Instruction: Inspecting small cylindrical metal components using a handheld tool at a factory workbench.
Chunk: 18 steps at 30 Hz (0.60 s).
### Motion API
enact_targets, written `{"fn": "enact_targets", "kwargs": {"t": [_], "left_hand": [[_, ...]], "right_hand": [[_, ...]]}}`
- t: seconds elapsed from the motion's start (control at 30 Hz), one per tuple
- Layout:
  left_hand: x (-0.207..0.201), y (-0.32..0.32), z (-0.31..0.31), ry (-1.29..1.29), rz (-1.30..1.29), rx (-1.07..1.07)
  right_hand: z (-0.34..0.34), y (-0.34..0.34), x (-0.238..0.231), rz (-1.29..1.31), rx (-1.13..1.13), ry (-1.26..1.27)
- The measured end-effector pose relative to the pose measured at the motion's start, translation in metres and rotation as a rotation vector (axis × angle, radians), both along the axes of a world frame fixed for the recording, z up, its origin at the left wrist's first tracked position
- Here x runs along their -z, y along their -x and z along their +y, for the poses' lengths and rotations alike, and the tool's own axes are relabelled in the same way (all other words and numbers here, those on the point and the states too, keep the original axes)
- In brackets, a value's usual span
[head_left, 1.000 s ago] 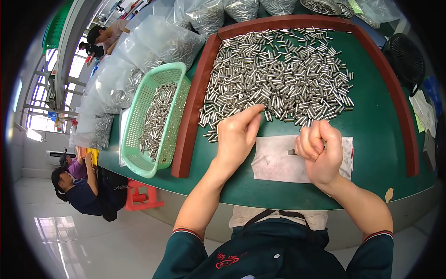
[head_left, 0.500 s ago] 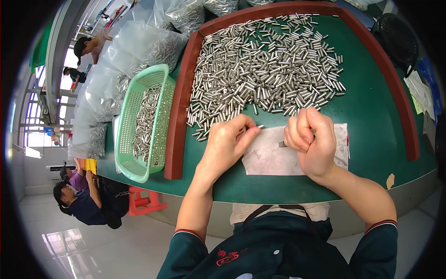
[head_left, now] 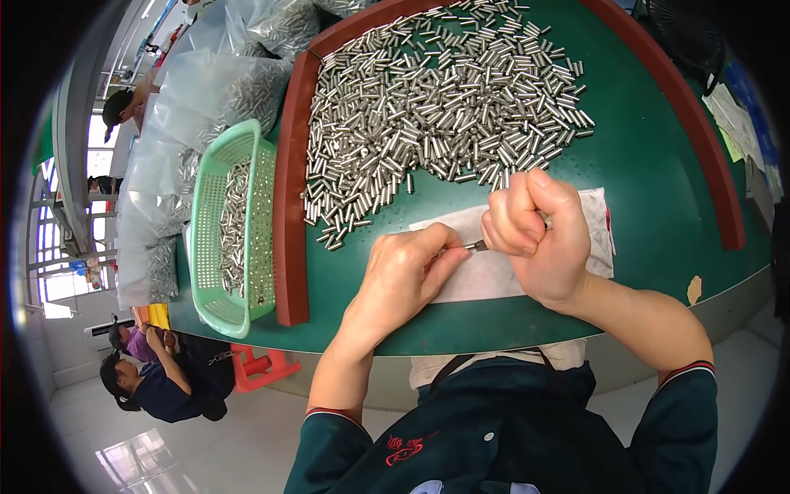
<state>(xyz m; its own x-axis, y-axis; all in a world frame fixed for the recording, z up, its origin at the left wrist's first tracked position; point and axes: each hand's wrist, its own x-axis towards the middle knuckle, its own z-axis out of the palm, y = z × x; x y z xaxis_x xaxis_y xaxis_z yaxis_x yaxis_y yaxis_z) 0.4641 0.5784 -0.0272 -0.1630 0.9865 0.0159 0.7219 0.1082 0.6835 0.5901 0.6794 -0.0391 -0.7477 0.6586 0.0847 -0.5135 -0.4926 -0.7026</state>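
A small shiny metal pin [head_left: 469, 247] is pinched between the thumb and forefinger of my left hand [head_left: 401, 276]. My right hand [head_left: 539, 239] is closed in a fist around a tool whose short grey tip [head_left: 481, 244] pokes out toward the left. That tip meets the end of the pin; the rest of the tool is hidden in my fist, so its kind does not show. Both hands are above a stained white cloth [head_left: 494, 284] on the green tabletop [head_left: 634, 181]. Beyond them lies a wide heap of loose metal pins [head_left: 444, 107].
A red-brown rail [head_left: 292, 214] borders the heap. Left of it stands a light green basket [head_left: 222, 309] with more pins, beside clear bags [head_left: 189, 99] of pins. A black fan [head_left: 687, 37] and papers [head_left: 728, 115] are at the right. Seated people [head_left: 156, 370] work at the left.
The tool tip in my right hand has come left against the pin in my left hand, closing the gap between them. The whole view has shifted slightly.
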Motion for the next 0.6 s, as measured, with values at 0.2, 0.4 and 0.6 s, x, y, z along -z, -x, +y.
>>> {"fn": "enact_targets", "kwargs": {"t": [0.2, 0.4, 0.6], "left_hand": [[0.0008, 0.0015, -0.0011, -0.001, 0.003, -0.003], [-0.0005, 0.0008, 0.0009, 0.005, 0.003, -0.017], [-0.0010, 0.0002, 0.0005, 0.024, -0.002, -0.027]], "right_hand": [[-0.0008, 0.0016, -0.0008, 0.013, -0.005, 0.010], [-0.0005, 0.0028, 0.0000, -0.016, -0.009, -0.006], [-0.0005, 0.0012, -0.0020, -0.003, -0.014, 0.001]]}}
